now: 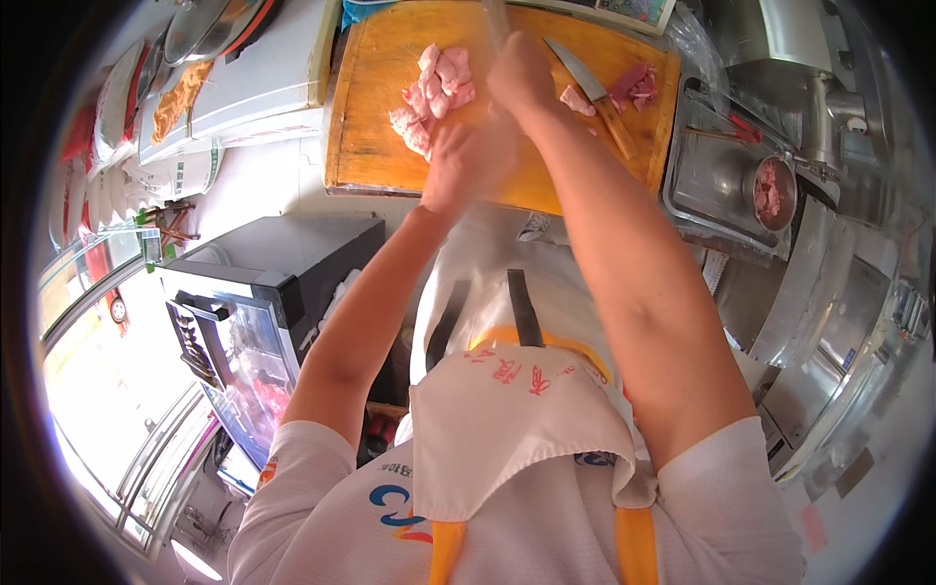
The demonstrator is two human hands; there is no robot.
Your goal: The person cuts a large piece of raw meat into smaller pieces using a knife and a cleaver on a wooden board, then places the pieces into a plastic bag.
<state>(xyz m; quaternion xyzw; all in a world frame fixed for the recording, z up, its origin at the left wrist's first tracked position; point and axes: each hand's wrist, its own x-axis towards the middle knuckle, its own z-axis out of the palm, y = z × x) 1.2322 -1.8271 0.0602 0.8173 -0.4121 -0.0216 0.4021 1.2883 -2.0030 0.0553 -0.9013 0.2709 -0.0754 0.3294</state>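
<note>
On the wooden cutting board [375, 107] lies a heap of pale pink raw meat pieces [444, 83]. My left hand [453, 168] is at the near end of this heap, its fingers partly smeared by motion. My right hand [522, 73] is closed around a long tool [495, 18] that sticks out past the fist; motion blur hides its exact kind. To the right of that hand, a kitchen knife [609, 117] with a wooden handle rests on the board. Small pink scraps [577, 100] lie by its blade, and darker red meat [636, 88] sits beyond it.
Right of the board stands a metal tray [717, 166], with a round metal bowl [777, 195] of meat pieces at its far side. A steel machine [824, 117] is behind the bowl. At left are a white counter [244, 88] and a dark glass-fronted cabinet [263, 292].
</note>
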